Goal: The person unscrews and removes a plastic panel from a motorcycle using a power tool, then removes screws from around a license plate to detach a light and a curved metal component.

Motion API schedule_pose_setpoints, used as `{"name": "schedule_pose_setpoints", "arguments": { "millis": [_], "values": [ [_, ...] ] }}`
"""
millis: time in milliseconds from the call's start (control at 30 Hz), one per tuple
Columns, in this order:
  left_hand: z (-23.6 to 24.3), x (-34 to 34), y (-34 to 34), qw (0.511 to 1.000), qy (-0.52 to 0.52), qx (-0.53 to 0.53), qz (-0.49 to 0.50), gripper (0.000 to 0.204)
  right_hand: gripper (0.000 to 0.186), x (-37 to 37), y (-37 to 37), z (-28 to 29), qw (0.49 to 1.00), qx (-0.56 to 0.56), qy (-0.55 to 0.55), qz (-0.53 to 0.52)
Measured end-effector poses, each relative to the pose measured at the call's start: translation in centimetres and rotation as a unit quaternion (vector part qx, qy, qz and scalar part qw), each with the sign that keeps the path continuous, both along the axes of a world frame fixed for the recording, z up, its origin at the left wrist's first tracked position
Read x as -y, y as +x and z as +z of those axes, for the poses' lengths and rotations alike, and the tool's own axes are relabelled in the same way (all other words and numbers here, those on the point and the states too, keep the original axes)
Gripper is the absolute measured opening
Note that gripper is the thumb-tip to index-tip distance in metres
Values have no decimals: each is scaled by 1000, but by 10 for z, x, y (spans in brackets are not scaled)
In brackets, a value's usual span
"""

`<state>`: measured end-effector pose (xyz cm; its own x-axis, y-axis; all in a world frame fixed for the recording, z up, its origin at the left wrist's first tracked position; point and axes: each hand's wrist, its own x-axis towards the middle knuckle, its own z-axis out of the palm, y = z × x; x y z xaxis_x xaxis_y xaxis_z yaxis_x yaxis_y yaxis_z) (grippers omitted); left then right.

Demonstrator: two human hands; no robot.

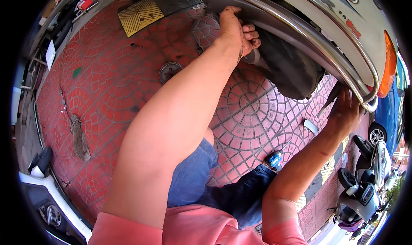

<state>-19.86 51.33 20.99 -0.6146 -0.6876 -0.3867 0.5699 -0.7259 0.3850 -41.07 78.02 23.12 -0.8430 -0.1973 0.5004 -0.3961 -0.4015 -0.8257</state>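
Observation:
My left hand [240, 33], with curled fingers, holds the lower edge of a dark grey plastic panel [296, 33] under the chrome rails of a white scooter's bodywork [369, 26]. At the right end of the same panel, beside the rail's bend and the orange lamp [388, 63], my right hand [348, 105] has its fingers on the edge, their tips partly hidden. A large black rounded part [292, 69], which looks like a tyre or mudguard, sits under the panel between my hands. Behind my left forearm lies a round metal part [171, 72] on the paving.
Red patterned paving [98, 99] carries a yellow ramp [139, 15], a grey rag [79, 138], a blue power tool [273, 159] near my leg and a small pale object [311, 126]. Parked scooters [360, 189] and a blue car [384, 116] stand at right, a white vehicle [51, 206] at lower left.

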Motion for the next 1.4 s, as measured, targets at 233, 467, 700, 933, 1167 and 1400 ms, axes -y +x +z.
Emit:
{"name": "schedule_pose_setpoints", "arguments": {
  "millis": [233,467,700,933,1167,1400],
  "values": [
    [0,-7,2,1000,-12,16,19,35,45,3,0,-1,1000,0,-22,12],
    [4,-7,-3,999,-33,24,16,42,44,-1,-3,-2,996,29,-68,45],
    [5,0,-6,998,-64,29,3,43,45,10,11,8,998,40,-52,18],
    [13,5,-8,995,-90,41,-34,46,48,-2,-13,-10,999,-38,10,18],
    [14,10,-1,990,-117,35,-70,51,48,1,-8,-7,996,-66,56,-27],
    [11,9,-4,987,-157,10,-40,42,49,-2,-12,-11,998,15,-45,49]
  ]
}}
